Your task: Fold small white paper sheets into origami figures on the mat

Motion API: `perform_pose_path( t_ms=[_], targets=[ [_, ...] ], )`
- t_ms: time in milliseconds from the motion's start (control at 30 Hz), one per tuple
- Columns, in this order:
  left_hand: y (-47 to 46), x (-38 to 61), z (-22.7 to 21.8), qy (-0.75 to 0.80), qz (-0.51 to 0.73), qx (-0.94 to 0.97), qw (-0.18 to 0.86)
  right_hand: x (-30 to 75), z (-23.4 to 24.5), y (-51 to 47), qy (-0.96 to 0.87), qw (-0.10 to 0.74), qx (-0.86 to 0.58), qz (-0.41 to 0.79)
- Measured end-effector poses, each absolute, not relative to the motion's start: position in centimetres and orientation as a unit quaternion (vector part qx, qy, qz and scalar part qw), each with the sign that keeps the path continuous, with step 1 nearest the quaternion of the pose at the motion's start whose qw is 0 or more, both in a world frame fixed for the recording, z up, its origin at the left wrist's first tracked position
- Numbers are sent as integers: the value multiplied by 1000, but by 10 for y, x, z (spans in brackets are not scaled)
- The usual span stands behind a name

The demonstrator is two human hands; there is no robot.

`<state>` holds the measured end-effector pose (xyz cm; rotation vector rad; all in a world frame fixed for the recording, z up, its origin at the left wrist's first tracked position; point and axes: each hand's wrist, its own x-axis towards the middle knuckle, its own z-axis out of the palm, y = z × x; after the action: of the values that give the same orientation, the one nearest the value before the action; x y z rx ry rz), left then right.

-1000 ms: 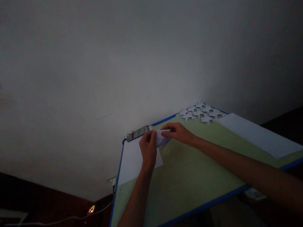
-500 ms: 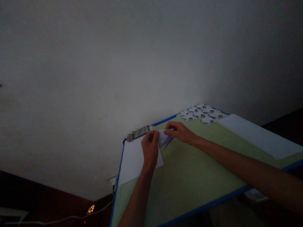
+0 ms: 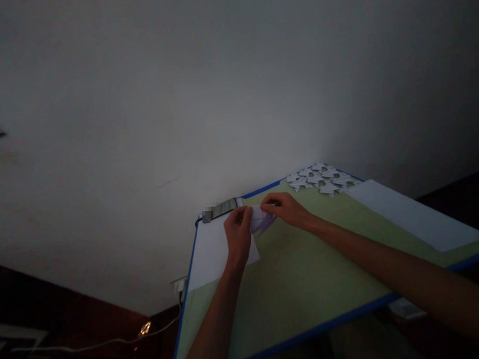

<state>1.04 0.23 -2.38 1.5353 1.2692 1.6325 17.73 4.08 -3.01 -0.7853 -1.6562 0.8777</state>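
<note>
A small piece of folded white paper [image 3: 258, 218] is held up between both my hands, above the green tabletop. My left hand [image 3: 238, 226] pinches its left side between thumb and fingers. At the paper's upper right, my right hand [image 3: 282, 207] grips the edge with bent fingers. Pointed flaps of the paper hang down below the right fingers, in shadow. Under my left hand lies a white sheet [image 3: 210, 254], partly covered by the hand and wrist.
Several folded white paper shapes [image 3: 329, 188] lie grouped at the table's far corner. Along the right side rests a stack of white paper [image 3: 413, 215]. A phone-like device [image 3: 225, 208] leans by the wall. The table [image 3: 306, 287] has a blue edge; a white cable [image 3: 111, 341] runs at lower left.
Both hands stay in nearly the same place on the folded paper. The right fingers have shifted slightly, and the paper's front face shows at a slightly different angle.
</note>
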Motion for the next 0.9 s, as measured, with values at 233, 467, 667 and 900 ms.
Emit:
perform_pose_path(
  t_ms=[233,467,667,900],
  targets=[
    [2,11,-25,461,601,584,293,177,-28,39,-702,542,-334,318],
    [2,11,-25,448,603,579,315,177,-28,41,-687,548,-344,330],
    [1,10,-23,456,606,579,299,175,-31,41,-693,535,-337,347],
    [1,9,-23,457,623,565,288,177,-27,38,-688,501,-329,409]
  ],
)
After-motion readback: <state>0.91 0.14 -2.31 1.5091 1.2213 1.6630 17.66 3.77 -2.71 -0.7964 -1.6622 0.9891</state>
